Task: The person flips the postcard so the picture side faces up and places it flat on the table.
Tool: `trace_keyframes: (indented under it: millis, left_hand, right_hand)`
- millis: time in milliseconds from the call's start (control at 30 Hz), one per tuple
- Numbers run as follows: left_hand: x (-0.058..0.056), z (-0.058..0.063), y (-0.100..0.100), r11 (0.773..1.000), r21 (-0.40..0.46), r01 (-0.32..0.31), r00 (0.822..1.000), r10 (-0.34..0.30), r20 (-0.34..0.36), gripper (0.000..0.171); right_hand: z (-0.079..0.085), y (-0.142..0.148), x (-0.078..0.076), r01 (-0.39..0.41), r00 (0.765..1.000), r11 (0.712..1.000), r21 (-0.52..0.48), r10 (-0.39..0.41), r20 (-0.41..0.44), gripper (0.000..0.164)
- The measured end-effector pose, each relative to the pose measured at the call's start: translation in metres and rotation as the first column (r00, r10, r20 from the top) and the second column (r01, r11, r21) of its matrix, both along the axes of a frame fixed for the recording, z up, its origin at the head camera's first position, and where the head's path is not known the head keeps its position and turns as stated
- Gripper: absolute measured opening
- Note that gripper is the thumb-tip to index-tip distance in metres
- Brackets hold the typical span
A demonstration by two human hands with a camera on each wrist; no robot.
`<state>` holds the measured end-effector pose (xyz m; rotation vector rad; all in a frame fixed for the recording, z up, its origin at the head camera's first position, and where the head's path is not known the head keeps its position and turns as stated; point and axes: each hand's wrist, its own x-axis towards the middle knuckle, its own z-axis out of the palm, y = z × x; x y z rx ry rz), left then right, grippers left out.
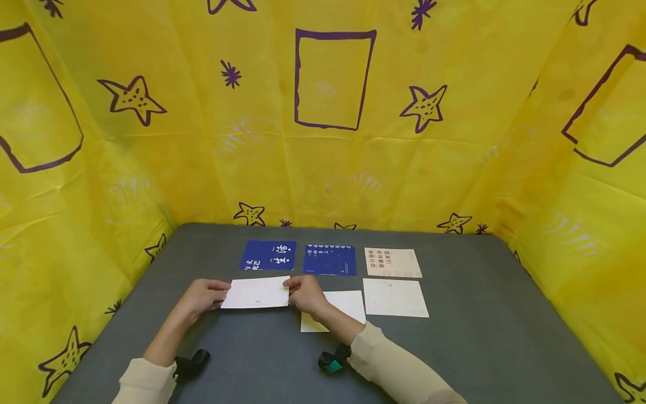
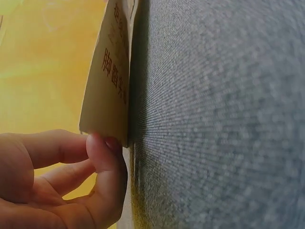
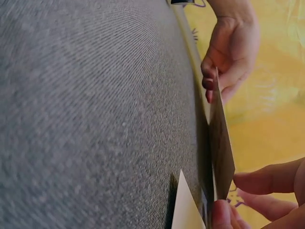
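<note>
A white card [image 1: 254, 293] lies level between both hands, close over the grey table. My left hand [image 1: 204, 295] pinches its left edge between thumb and fingers, and my right hand [image 1: 305, 293] pinches its right edge. From the left wrist, the underside of the card [image 2: 106, 98] shows brown printed characters. Just beyond it lie two blue cards with white writing, one on the left [image 1: 267, 256] and one in the middle [image 1: 330, 260]. Under my right forearm, a white card [image 1: 345, 302] is partly hidden.
To the right lie a cream card with brown characters [image 1: 392, 262] and, nearer, another white card [image 1: 395, 298]. Yellow patterned cloth [image 1: 323, 168] rises behind the grey table [image 1: 262, 359] and along its sides. Black straps [image 1: 192, 365] are on the wrists.
</note>
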<state>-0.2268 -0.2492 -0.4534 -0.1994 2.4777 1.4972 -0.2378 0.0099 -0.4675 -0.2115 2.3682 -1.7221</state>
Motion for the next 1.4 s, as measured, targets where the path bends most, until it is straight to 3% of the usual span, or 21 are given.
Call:
trace_keyframes:
  millis: [233,533,833,1400]
  left_hand:
    - [0.000,0.000,-0.004,0.998,0.061,0.006,1.000,-0.006,0.008,0.034]
    - [0.001,0.004,-0.006,1.000,0.010,0.015,1.000,-0.015,-0.012,0.030]
    - [-0.001,0.003,-0.006,1.000,-0.007,0.003,0.997,-0.003,-0.075,0.027]
    - [0.002,0.009,-0.004,0.999,-0.015,-0.037,0.995,0.036,-0.094,0.029]
  right_hand:
    - [0.000,0.003,0.001,-0.004,0.999,0.999,0.040,0.005,-0.033,0.041]
    - [-0.003,0.004,-0.001,0.004,0.997,0.999,0.037,-0.001,-0.071,0.027]
    - [-0.001,0.006,-0.004,0.034,0.998,0.999,-0.019,-0.035,-0.060,0.016]
    - [0.001,0.008,-0.008,0.088,0.996,0.994,-0.065,-0.089,-0.008,0.015]
